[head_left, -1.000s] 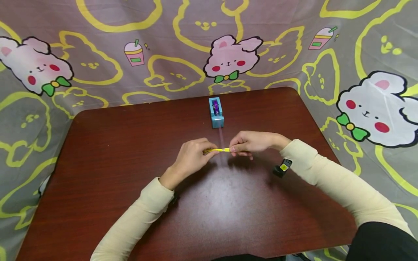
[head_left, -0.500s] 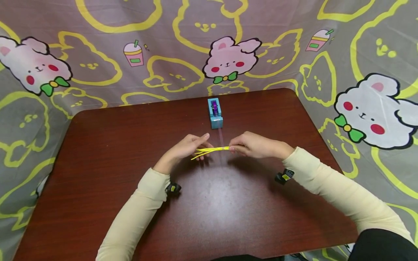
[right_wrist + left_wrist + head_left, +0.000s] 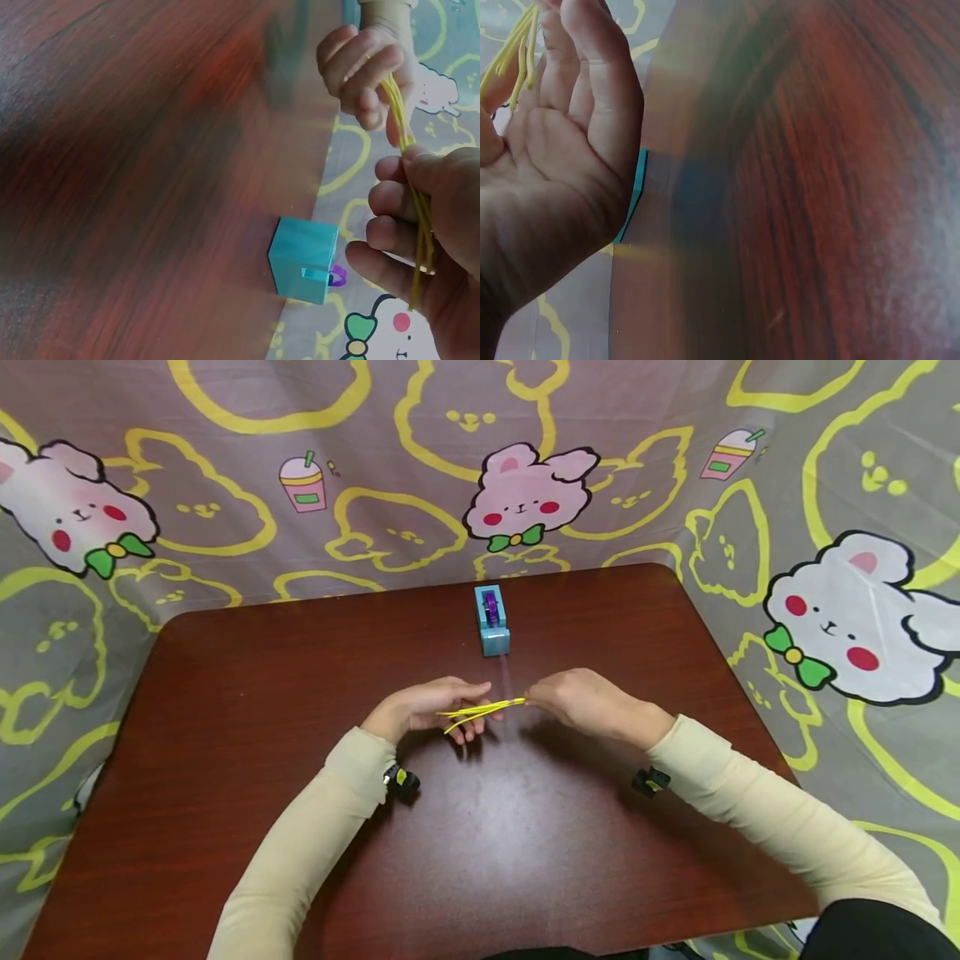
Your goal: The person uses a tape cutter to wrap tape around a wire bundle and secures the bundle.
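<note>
- Yellow strands (image 3: pixel 487 707): between the hands, above table (image 3: pixel 525 860).
- Right hand (image 3: pixel 581 700) pinches them together; left hand (image 3: pixel 441 700) loosely spread at the splayed ends.
- Probable step: bundling; next move likely calls for gathering loose ends.

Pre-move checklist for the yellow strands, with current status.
1. Yellow strands pinched by right hand: ok.
2. Loose ends gathered at left hand: not ok, they fan out.
3. Blue tape dispenser resting on table: ok, beyond both hands.
4. Purple roll in dispenser: ok.
5. Tape or band already round the strands: cannot tell, too small and partly covered.
</note>
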A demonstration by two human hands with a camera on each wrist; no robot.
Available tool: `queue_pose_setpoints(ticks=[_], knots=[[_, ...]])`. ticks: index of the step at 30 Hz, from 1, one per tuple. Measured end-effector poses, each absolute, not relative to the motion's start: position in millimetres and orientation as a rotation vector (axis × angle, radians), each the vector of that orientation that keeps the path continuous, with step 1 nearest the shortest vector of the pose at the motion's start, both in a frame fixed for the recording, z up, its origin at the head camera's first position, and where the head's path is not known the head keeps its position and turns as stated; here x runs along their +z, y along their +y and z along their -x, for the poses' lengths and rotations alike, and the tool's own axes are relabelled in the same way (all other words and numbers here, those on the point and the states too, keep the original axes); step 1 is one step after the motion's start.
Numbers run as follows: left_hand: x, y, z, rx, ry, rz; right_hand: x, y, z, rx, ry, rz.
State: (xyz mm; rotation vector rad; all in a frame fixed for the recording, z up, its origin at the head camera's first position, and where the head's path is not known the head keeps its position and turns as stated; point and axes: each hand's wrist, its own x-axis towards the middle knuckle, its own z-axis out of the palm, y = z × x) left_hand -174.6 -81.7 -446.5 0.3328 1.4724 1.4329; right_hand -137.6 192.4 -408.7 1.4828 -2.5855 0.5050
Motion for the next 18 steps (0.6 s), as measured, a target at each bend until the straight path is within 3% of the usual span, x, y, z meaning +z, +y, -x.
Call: queue_pose_setpoints(ticks=[18], knots=[[-441.1,-80.7,177.3,1.405,1.559,-0.467,-417.5,192.3,137.5,0.363,-2.435,-1.5]])
